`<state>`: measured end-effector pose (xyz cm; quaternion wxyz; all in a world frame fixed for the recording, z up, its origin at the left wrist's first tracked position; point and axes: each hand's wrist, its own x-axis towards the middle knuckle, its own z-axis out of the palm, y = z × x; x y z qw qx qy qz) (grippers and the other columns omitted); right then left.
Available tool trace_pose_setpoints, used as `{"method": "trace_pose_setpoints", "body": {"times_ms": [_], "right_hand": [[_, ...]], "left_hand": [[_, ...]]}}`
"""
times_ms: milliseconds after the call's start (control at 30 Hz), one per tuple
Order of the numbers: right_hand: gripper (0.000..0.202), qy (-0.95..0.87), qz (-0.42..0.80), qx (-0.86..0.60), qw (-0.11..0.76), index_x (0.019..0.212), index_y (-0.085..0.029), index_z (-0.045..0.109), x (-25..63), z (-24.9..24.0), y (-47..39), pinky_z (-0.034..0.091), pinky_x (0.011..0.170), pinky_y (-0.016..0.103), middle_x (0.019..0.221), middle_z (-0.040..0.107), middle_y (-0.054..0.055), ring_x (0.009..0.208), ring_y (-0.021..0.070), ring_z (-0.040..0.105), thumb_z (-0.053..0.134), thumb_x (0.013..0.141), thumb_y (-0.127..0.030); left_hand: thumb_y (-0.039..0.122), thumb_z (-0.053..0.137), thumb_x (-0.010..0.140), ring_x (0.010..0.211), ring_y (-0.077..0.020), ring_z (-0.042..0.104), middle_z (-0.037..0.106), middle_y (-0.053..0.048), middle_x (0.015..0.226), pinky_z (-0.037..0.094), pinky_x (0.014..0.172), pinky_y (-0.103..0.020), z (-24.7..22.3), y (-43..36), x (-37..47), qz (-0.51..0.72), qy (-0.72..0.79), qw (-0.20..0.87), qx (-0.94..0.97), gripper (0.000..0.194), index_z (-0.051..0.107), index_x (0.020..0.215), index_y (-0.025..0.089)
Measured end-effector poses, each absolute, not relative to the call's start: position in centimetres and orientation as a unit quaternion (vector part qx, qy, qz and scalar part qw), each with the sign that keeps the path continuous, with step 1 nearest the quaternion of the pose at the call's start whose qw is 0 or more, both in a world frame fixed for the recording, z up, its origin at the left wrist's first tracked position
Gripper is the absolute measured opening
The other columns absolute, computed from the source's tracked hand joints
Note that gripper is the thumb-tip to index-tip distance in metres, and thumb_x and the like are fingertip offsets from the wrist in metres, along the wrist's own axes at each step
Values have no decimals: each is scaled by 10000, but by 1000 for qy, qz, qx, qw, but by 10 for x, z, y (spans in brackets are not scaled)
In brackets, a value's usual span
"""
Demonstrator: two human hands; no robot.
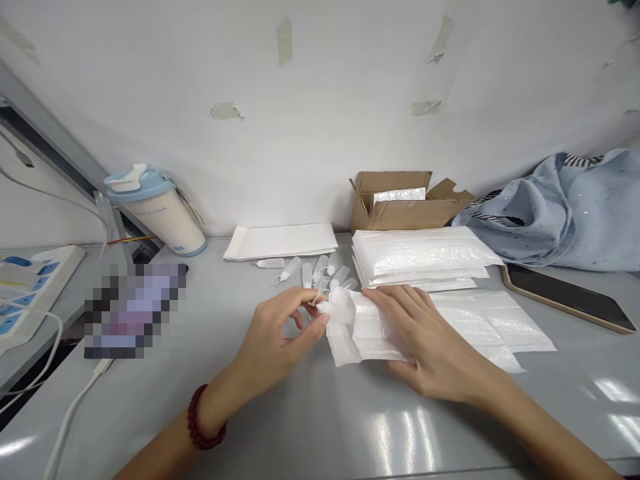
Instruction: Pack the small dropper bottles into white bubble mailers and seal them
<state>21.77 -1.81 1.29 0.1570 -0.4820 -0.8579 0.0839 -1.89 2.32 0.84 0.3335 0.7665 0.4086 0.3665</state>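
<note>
My left hand (283,333), with a dark red bead bracelet on its wrist, pinches a small clear dropper bottle (340,311) by its white tip. The bottle's body lies at the mouth of a white bubble mailer (377,333). My right hand (420,340) is closed on that mailer from above, thumb underneath. Several more clear dropper bottles (320,268) with looped caps lie loose just beyond my left hand. Behind my right hand sits a stack of white bubble mailers (425,253), and further mailers (495,323) lie flat to its right.
Against the wall stand a blue-lidded tumbler (160,210) and an open cardboard box (410,215). Folded white paper sleeves (283,241) lie between them. At right are a phone (570,297) and blue cloth (565,213); at left, a pixelated device (137,310), a cable and a power strip (30,293).
</note>
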Motion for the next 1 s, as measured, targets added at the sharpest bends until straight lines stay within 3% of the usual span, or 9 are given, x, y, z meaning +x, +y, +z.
{"method": "trace_pose_setpoints", "body": {"times_ms": [67, 133, 300, 433, 567, 700, 800, 1000], "right_hand": [[739, -858, 90, -480, 159, 1364, -202, 282, 218, 12, -18, 366, 928, 524, 1236, 434, 130, 1114, 311, 389, 535, 671, -164], [736, -859, 94, -476, 161, 1366, -214, 274, 217, 11, -18, 369, 916, 516, 1217, 437, 122, 1099, 305, 390, 528, 678, -154], [731, -860, 105, -470, 170, 1363, -224, 268, 214, 10, -20, 380, 874, 495, 1164, 443, 107, 1044, 290, 398, 498, 677, -123], [715, -861, 110, -458, 190, 1351, -223, 277, 214, 12, -22, 392, 820, 478, 1114, 442, 100, 979, 281, 406, 480, 672, -129], [719, -870, 112, -431, 209, 1342, -210, 284, 214, 13, -23, 384, 803, 468, 1094, 427, 96, 963, 280, 397, 475, 653, -143], [701, -879, 118, -414, 204, 1332, -201, 293, 211, 10, -24, 369, 811, 463, 1096, 420, 94, 960, 275, 387, 480, 658, -152], [697, -888, 124, -401, 190, 1319, -192, 302, 207, 7, -25, 356, 827, 476, 1092, 426, 96, 962, 276, 385, 479, 646, -153], [794, -899, 92, -402, 149, 1376, -141, 260, 201, 3, -30, 298, 923, 535, 1212, 397, 145, 1085, 321, 361, 503, 621, -167]], "left_hand": [[281, 563, 854, 799, -163, 577, 621, -63, 956, 506, 700, -300, 2, 23, -16, 387, 389, 280, 787, 148, 678, 922, 218], [290, 552, 868, 946, -196, 575, 602, -80, 1048, 504, 801, -336, -3, 24, -13, 395, 387, 293, 780, 184, 722, 915, 237], [372, 507, 899, 1210, -230, 487, 561, -46, 1282, 432, 976, -333, -2, 24, -10, 291, 383, 492, 726, 269, 737, 986, 264], [383, 462, 917, 1057, -226, 572, 680, -51, 1087, 450, 919, -338, 5, 24, -12, 211, 333, 593, 702, 333, 708, 1074, 221], [362, 626, 804, 793, -183, 616, 722, -47, 871, 484, 729, -280, 3, 21, -11, 253, 362, 631, 637, 250, 755, 916, 180], [197, 667, 721, 621, -124, 574, 682, -24, 665, 423, 573, -208, -2, 13, -3, 330, 398, 511, 687, 94, 739, 676, 156], [67, 577, 689, 496, -73, 499, 597, 8, 525, 345, 485, -172, -7, 5, 3, 383, 392, 359, 756, 194, 665, 534, 142], [42, 566, 617, 462, -57, 449, 529, 27, 497, 308, 455, -158, -14, 0, 5, 378, 445, 258, 770, 191, 523, 455, 132]]}}
